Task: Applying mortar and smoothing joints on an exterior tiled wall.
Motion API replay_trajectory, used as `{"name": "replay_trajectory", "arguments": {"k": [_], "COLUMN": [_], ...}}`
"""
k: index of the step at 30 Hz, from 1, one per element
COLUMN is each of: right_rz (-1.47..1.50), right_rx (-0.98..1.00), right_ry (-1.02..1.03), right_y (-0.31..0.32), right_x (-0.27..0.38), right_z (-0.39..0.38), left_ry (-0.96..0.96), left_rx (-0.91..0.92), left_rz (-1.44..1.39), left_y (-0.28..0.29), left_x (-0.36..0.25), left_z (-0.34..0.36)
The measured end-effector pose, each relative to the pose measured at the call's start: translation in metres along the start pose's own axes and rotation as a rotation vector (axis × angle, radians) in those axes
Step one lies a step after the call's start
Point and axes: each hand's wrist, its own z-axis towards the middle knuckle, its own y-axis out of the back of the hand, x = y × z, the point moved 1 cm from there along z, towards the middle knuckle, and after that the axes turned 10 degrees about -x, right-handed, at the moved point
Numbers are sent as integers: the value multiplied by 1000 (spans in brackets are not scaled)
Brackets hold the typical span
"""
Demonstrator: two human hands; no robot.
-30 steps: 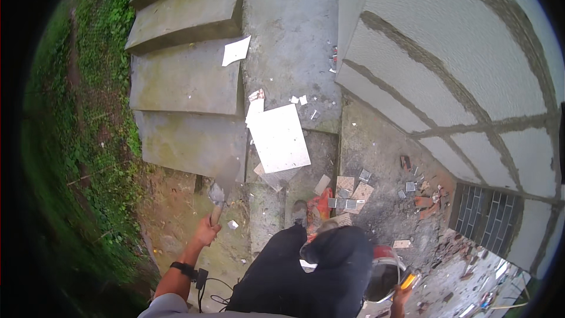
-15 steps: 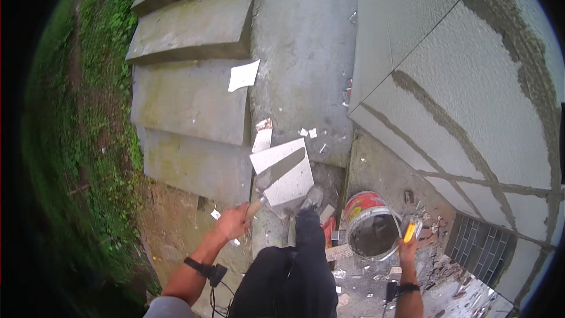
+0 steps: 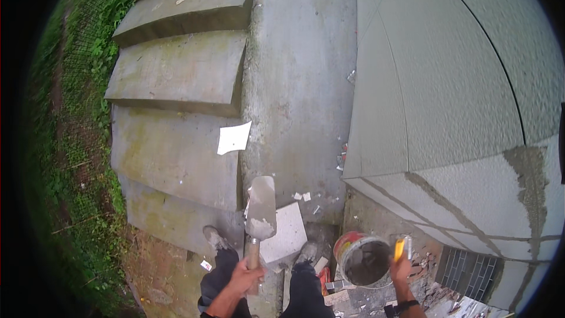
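Observation:
My left hand (image 3: 246, 275) is closed round the wooden handle of a trowel (image 3: 263, 207). Its long, grey-smeared blade points away from me, above a white textured panel piece (image 3: 283, 232) on the ground. In my right hand (image 3: 400, 270) is a yellow-handled tool (image 3: 401, 248) with a silvery part beside the grip; its exact kind is unclear. That hand is next to the right rim of a red and white bucket (image 3: 352, 239), which holds grey mortar (image 3: 368, 264). The hand's contact with the bucket cannot be made out.
Concrete steps (image 3: 176, 70) rise at the left, beside a smooth concrete ramp (image 3: 300, 82). A white scrap (image 3: 234, 138) lies by the steps' edge. At the right stands a panelled wall (image 3: 459, 100) with mortar-filled joints. Rubble (image 3: 421, 268) is scattered near the bucket; my feet stand on either side of the panel piece.
The trowel has swung from slanting right to pointing nearly straight ahead, its blade seen more broadly. My left foot has come into view. The whole view has shifted, the wall and steps with it.

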Motion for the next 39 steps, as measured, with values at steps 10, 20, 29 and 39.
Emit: {"name": "replay_trajectory", "arguments": {"k": [10, 20, 29, 39], "right_rz": [652, 746, 770, 634], "right_rx": [466, 857, 788, 273], "right_ry": [37, 351, 369, -94], "right_y": [-80, -115, -65, -13], "right_x": [412, 594, 662, 560], "right_z": [-157, -242, -213, 93], "left_ry": [276, 28, -167, -163], "left_rx": [274, 156, 167, -67], "left_rz": [-734, -502, -181, 234], "left_y": [41, 200, 215, 236], "left_x": [-61, -183, -230, -245], "left_z": [64, 67, 92, 155]}}
